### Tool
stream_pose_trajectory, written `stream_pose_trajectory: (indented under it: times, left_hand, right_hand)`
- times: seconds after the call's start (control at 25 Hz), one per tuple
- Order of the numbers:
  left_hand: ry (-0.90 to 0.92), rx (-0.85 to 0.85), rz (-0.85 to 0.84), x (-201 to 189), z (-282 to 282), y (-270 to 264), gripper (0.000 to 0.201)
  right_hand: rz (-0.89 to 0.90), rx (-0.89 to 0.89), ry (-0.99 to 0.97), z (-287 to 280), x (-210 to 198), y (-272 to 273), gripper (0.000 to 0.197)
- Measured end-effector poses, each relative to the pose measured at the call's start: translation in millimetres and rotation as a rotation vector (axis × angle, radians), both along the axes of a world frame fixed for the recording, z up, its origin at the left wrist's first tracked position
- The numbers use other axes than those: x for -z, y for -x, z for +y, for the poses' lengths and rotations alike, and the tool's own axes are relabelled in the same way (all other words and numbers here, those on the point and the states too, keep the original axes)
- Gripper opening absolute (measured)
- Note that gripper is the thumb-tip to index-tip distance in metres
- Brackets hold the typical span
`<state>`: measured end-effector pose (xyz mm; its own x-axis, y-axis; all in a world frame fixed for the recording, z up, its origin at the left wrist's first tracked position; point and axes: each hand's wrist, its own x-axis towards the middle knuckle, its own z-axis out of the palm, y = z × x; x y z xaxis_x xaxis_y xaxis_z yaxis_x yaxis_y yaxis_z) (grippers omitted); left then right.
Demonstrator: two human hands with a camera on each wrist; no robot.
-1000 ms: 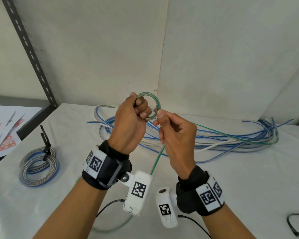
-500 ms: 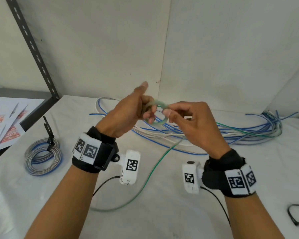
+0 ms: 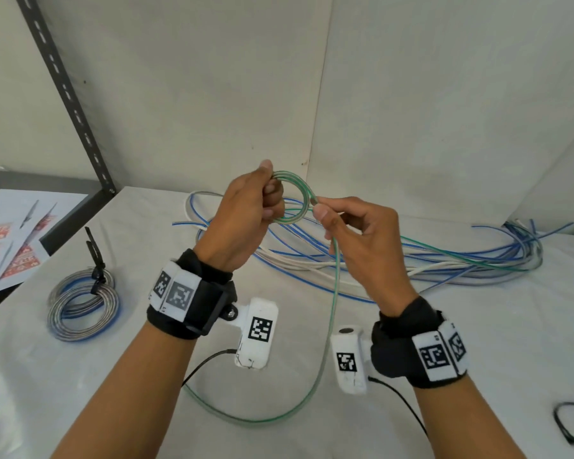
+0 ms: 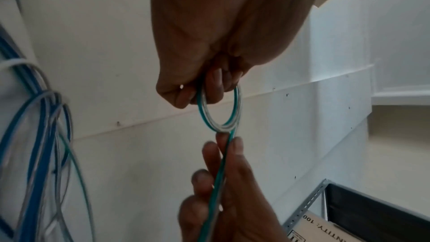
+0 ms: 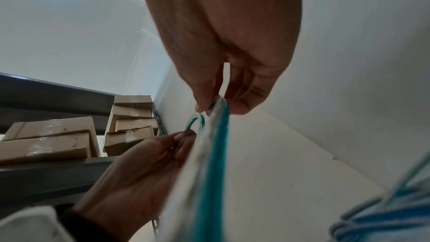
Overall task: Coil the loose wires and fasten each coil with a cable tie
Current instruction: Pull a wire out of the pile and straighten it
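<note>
Green-striped clear wire (image 3: 334, 279), one length, in the course of coiling. Small coil (image 3: 294, 202) of a few turns was held up above the worktop (image 3: 444, 342), well clear of it. Left hand (image 3: 246, 217) gripped the coil's near side, thumb on top and fingers curled through the ring. Right hand (image 3: 362, 236) pinched the free run between thumb and forefinger just where it left the coil; the other fingers (image 4: 210, 151) lay loosely curled beside it.

Handling note: each new turn would best be laid flat against the last at matching width, the left grip never slackened, the run fed without twist.

Slack trailed down in a wide bow across the worktop, then back to the loose wires (image 3: 428, 263) behind. Springy stuff, by the look. Finished coil (image 3: 82, 309), tied black, lay left.
</note>
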<state>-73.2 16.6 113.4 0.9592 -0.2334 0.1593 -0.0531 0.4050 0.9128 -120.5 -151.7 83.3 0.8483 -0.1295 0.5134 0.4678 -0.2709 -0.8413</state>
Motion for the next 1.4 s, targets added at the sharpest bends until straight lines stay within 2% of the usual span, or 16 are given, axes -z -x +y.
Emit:
stream_pose_trajectory:
  times: [0.08, 0.24, 0.36, 0.44, 0.48, 0.6, 0.68, 0.76, 0.92, 1.0, 1.12, 1.2, 1.32, 1.4]
  left_hand:
    - [0.095, -0.002, 0.052, 1, -6, 2, 0.042]
    - [0.175, -0.017, 0.079, 4, -20, 8, 0.043]
    - [0.187, 0.017, 0.107, 4, -25, 12, 0.042]
    - [0.059, 0.034, 0.12, 5, -22, 9, 0.04]
    - [-0.065, 0.045, 0.082, 5, -20, 8, 0.041]
    - [-0.55, 0.094, -0.133, 9, -15, 10, 0.051]
    - [-0.688, 0.13, -0.203, 12, -16, 14, 0.052]
    - [-0.619, 0.165, -0.205, 14, -17, 16, 0.047]
    - [-0.332, 0.149, -0.058, 9, -16, 11, 0.044]
    - [-0.214, 0.141, -0.002, 5, -15, 10, 0.044]
    - [0.015, 0.071, 0.074, 2, -9, 5, 0.043]
    - [0.15, 0.032, 0.101, 1, -9, 4, 0.044]
    - [0.216, 0.016, 0.093, 1, -17, 8, 0.046]
    - [0.165, 0.017, 0.084, 3, -21, 8, 0.045]
  right_hand:
    - [0.019, -0.007, -0.084, 8, 6, -2, 0.013]
    - [0.035, 0.019, -0.282, 21, 14, 0, 0.023]
    - [-0.018, 0.063, -0.304, 21, 12, 0, 0.02]
    - [-0.034, 0.056, -0.226, 7, 5, -2, 0.015]
    - [-0.026, 0.042, -0.127, -3, 1, -2, 0.012]
    - [0.025, 0.005, 0.252, -21, -8, 2, 0.008]
    - [0.015, -0.009, 0.394, -23, -10, 5, 0.008]
    - [0.035, -0.023, 0.356, -24, -11, 5, 0.009]
    - [0.065, -0.062, 0.018, -12, -10, 6, 0.021]
    - [0.014, -0.031, -0.127, 3, -7, 8, 0.017]
    - [-0.032, -0.003, -0.233, 24, 2, 10, 0.007]
    - [-0.02, -0.007, -0.296, 34, 7, 11, 0.011]
    - [-0.037, 0.021, -0.373, 38, 8, 11, 0.014]
    - [-0.053, 0.051, -0.371, 31, 6, 8, 0.014]
